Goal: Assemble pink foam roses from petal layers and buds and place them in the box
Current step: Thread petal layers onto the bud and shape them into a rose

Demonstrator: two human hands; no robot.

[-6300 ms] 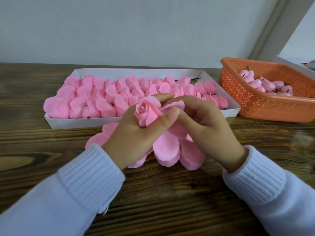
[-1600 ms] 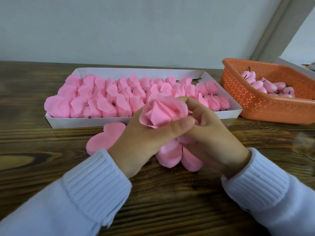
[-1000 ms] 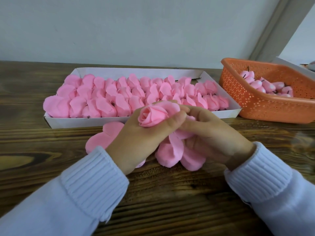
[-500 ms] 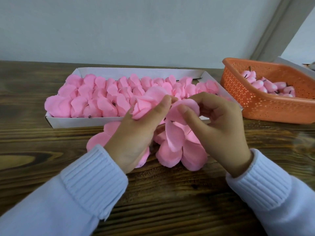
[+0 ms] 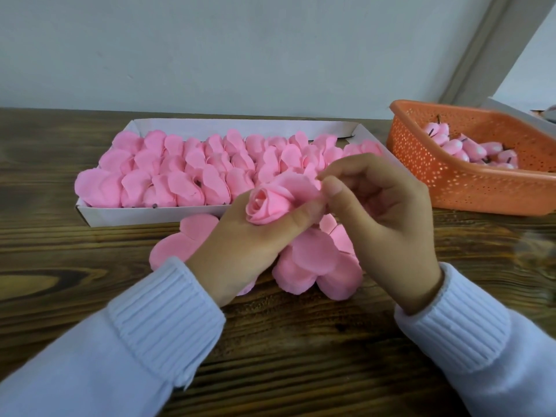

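Finished roses point(image 5: 186, 179) are packed in the white box point(image 5: 144, 213) at the left. Just in front of it, a pink rose point(image 5: 270, 203) is gripped in the curled fingers of the left hand point(image 5: 249, 245). Its outer petal is pinched by the right hand point(image 5: 382, 224), above loose petal layers point(image 5: 313, 263) on the table. Buds point(image 5: 469, 150) are held in the orange basket point(image 5: 451, 182) at the right.

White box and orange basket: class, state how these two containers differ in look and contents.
The box is white, shallow and plain-walled; the basket is orange, deeper and perforated. The box is packed with open roses; the basket holds small closed buds. Both sit on the table and hold pink foam.
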